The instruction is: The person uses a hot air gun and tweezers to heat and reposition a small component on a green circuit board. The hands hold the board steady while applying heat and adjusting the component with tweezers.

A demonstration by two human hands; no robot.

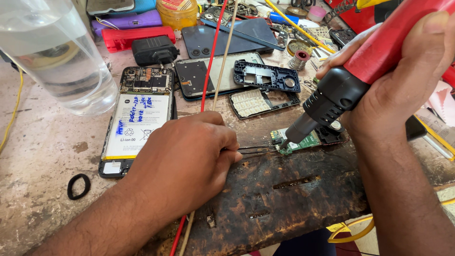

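Small green circuit board (303,141) lies on the charred, dark brown wooden work block (284,189), near its upper edge, right of centre. I read the work as hot-air rework on the board's left end.

Right hand (403,80) is wrapped tight around the red-bodied hot-air tool with a black ribbed collar (360,66); its grey nozzle (296,130) points down at the board's left end, tip just above or touching, I cannot tell which.

Left hand (189,156) rests on the block, fingers curled narrow on thin dark metal tweezers (258,149), whose tips reach the same corner of the board.

Progress, as a judgement: heating is in hand and the part under the nozzle is not visibly lifted; nothing removed lies beside the board. Lifting or seating the part and cooling seem left.

Around: an opened phone with white battery (137,118) left of the hand, a black rubber ring (78,186) on the stained bench (42,151), a dark blue phone frame (265,76), a pale keypad panel (251,102), a solder spool (299,59), a clear plastic bottle (57,57).

Hidden: the tweezer grip sits under the knuckles; the component itself is behind the nozzle; the tool's upper body runs out of frame.
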